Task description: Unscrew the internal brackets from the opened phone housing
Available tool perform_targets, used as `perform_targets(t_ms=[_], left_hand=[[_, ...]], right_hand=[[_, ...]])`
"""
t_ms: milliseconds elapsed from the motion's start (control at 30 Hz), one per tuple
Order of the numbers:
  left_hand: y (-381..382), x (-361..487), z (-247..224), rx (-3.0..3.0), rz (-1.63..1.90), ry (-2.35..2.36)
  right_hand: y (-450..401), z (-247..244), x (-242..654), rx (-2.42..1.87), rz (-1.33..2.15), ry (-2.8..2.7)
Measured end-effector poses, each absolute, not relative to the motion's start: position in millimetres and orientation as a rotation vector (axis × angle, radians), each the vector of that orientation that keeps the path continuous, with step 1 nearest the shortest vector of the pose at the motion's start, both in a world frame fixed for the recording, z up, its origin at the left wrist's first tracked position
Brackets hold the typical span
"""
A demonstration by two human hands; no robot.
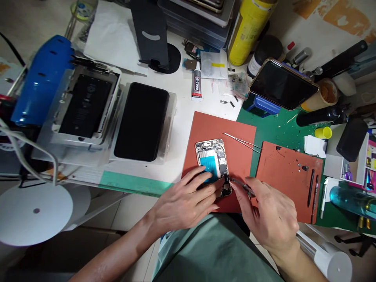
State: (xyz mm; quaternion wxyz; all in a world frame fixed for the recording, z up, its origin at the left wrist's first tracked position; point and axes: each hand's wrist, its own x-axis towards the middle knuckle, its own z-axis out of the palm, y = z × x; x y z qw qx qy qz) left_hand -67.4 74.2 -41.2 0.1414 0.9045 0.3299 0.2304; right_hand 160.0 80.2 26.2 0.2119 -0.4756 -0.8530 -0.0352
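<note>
An opened phone [222,162] lies on a red-brown mat [235,137], its inner parts and a blue patch [209,166] facing up. My left hand [190,197] rests over the phone's lower left part with its fingers spread across it. From the right, my right hand [267,207] grips a thin metal tool [245,187] between thumb and fingers. The tool's tip is at the phone's lower right, close to my left fingertips; its exact end is too small to make out. Tweezers [242,141] lie on the mat above right of the phone.
A second red mat [289,172] with small parts and pens is at right. A propped phone [283,84], a B-7000 tube [196,84] and a yellow can [249,31] stand or lie beyond. At left are a black phone [141,121] and an opened white device [88,103].
</note>
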Motion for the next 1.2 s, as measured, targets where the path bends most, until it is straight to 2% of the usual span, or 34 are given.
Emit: perform_targets(t_ms=[367, 533, 733, 833, 967, 1067, 1200], left_hand=[[74.2, -68.2, -46.3, 2.600, 0.701, 0.936], [74.9, -68.7, -46.0, 2.617, 0.703, 0.953], [74.7, -69.1, -46.6, 2.613, 0.698, 0.948], [75.3, -69.0, -45.8, 2.600, 0.695, 0.942], [75.8, -68.9, -45.0, 2.602, 0.698, 0.953], [75.5, -69.2, -45.2, 2.604, 0.690, 0.941], [75.1, -69.4, -45.8, 2.597, 0.693, 0.940]], right_hand=[[87.8, 27.1, 152.1, -1.303, -0.008, -2.336], [88.8, 27.2, 153.2, -1.290, -0.103, -2.333], [87.3, 30.0, 154.8, -1.437, 0.000, -2.350], [88.2, 29.2, 154.6, -1.406, 0.069, -2.358], [89.4, 25.9, 155.4, -1.317, -0.022, -2.328], [89.4, 24.7, 156.7, -1.361, 0.083, -2.347], [88.7, 23.9, 158.1, -1.283, -0.044, -2.356]])
